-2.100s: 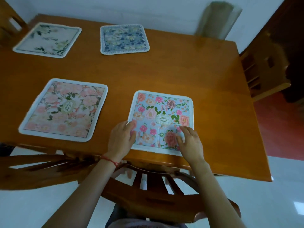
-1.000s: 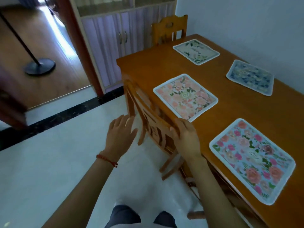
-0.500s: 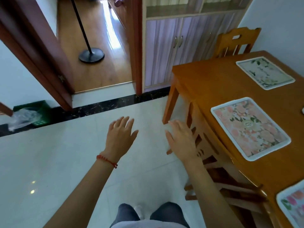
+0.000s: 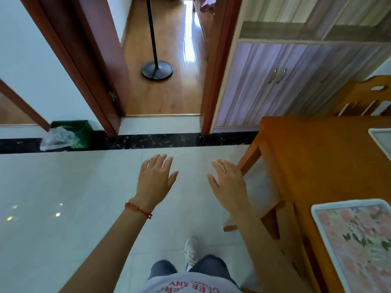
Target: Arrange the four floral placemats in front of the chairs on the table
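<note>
The wooden table (image 4: 313, 157) fills the right side of the head view. A pink floral placemat (image 4: 357, 237) lies flat on it at the lower right, partly cut off by the frame. A corner of a pale placemat (image 4: 383, 140) shows at the right edge. The other two placemats are out of view. My left hand (image 4: 155, 180) hovers over the floor with fingers apart, holding nothing. Beside the table's corner leg, my right hand (image 4: 229, 185) is also spread and empty. Both hands are clear of the table.
A wooden chair (image 4: 366, 96) stands at the table's far end. A cabinet with purple doors (image 4: 281, 81) is behind it. An open doorway shows a black lamp stand base (image 4: 157, 69). A green bin (image 4: 72, 134) with a plastic bag sits by the wall. White tiled floor (image 4: 63, 197) lies ahead.
The view has turned left away from the table, toward the doorway. My hands left the blue floral placemat and the chair back, and now hang free over the floor.
</note>
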Available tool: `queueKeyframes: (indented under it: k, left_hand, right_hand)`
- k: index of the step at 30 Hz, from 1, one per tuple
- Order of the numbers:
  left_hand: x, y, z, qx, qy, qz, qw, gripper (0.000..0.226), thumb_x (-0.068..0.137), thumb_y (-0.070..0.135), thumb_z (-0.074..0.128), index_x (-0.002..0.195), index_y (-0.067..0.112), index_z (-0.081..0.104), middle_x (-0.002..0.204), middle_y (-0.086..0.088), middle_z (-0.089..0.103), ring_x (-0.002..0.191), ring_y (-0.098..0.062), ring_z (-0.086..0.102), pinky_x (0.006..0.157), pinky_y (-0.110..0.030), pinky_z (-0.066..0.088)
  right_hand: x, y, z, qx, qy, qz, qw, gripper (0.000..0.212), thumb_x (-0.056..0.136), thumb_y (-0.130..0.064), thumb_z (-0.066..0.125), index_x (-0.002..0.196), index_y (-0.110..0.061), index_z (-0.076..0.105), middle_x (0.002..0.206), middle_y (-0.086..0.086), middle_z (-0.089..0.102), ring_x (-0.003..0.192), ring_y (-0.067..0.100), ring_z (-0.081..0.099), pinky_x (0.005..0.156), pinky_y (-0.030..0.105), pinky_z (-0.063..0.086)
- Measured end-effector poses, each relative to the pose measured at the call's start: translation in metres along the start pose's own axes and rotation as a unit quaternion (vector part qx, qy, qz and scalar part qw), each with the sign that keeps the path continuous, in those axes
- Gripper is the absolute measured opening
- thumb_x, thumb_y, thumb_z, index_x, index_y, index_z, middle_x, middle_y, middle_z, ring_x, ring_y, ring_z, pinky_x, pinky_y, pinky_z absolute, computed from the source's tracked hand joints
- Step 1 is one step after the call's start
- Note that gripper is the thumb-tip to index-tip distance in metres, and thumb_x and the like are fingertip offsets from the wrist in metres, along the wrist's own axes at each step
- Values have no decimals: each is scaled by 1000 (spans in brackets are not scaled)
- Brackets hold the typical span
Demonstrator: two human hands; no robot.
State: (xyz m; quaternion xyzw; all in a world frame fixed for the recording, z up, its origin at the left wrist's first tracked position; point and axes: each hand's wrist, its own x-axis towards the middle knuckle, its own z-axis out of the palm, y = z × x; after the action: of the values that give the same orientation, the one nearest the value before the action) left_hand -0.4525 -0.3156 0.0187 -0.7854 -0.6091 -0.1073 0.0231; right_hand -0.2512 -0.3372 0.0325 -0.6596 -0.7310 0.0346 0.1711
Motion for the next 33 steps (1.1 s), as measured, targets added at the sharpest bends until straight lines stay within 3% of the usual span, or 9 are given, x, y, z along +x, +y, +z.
queueKeyframes:
  k: [11,16,20,25,33]
  left_hand:
    - [124,-12,24,-1,2,-3,1000,46,69,27,77,105,2,65,103,-18,69,97,-36,65,79,-49,52]
    - [203,-32,47,-10,-4,12,1000,44,73,27,75,108,3,65,107,-17,68,100,-35,64,84,-49,50]
    - [272,-48,56,-25,-5,30,999,42,75,27,72,108,2,63,106,-16,67,100,-35,63,85,-47,50]
    - [352,-61,62,-31,-4,67,997,43,73,25,75,107,2,63,106,-16,67,99,-34,63,83,-46,51]
    - [448,-52,84,-31,-15,122,992,44,69,26,78,105,3,64,104,-14,68,96,-32,65,79,-42,52]
  right_hand:
    - [127,46,21,6,-7,-14,1000,45,86,-38,42,105,-5,67,103,14,69,94,30,66,81,41,52]
    - [198,61,36,-11,-6,15,1000,38,78,-31,56,105,-7,68,102,12,70,94,28,67,79,39,53]
    - [259,73,45,3,-14,40,999,40,83,-32,49,109,-5,66,107,14,68,99,31,64,84,42,51]
    - [323,87,54,-30,34,56,997,45,82,-35,40,100,-6,69,96,11,70,89,27,67,74,36,55]
    - [392,124,63,-35,57,95,993,42,80,-34,41,95,-5,69,93,11,70,85,28,67,71,36,55]
